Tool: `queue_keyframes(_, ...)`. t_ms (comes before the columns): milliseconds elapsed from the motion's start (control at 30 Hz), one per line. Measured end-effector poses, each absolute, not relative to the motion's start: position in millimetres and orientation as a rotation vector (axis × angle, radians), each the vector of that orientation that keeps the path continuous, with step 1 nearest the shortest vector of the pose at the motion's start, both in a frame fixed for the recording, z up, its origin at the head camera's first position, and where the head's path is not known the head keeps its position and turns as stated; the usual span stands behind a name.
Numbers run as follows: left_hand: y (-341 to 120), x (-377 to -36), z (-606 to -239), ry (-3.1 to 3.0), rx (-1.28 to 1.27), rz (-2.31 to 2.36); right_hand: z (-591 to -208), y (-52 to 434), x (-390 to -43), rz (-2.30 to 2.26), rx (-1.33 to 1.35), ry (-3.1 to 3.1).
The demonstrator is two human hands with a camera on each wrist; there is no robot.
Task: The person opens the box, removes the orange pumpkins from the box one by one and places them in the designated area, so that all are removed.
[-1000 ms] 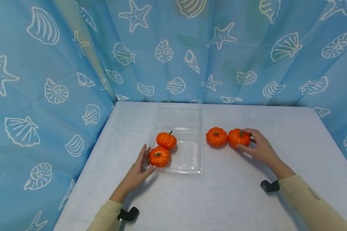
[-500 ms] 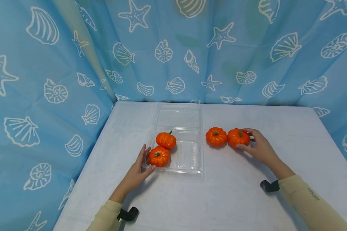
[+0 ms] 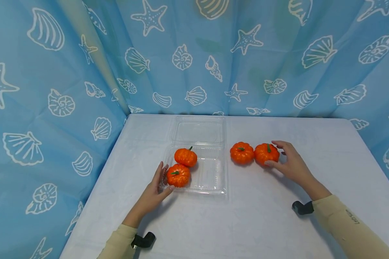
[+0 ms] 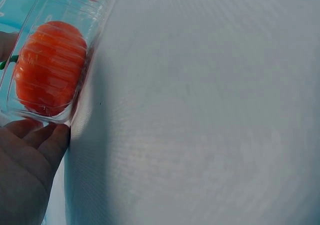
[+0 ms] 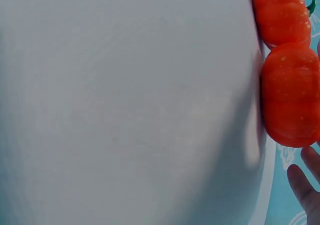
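Beside the clear tray (image 3: 210,187), left hand (image 3: 153,192) flat, fingers straight; right hand (image 3: 290,163) seemingly loose around the pumpkin (image 3: 266,153).

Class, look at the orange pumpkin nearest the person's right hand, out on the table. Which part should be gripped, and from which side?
Probably the round ribbed body of the pumpkin, not its thin green stem. Come from above and from the right, where the right hand already is. Its left flank sits against the neighbouring pumpkin, so fingers fit best front and back.
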State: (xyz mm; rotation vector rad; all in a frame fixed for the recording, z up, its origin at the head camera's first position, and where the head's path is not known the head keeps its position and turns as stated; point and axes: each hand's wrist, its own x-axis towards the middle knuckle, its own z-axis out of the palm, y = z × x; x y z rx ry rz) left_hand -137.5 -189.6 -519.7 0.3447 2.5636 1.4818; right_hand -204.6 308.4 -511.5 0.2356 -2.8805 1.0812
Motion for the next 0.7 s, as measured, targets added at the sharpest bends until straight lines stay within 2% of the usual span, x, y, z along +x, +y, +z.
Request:
queue_keyframes(300, -189.8, -138.3, -519.9, 2.567, 0.341, 1.474, -501.7, 302.8, -205.7, 1.091, 0.386, -2.702)
queue_keyframes(700, -190.6, -138.6, -522.4, 2.555, 0.344, 1.486, -478.0, 276.8, -201.1, 1.041, 0.416, -2.693)
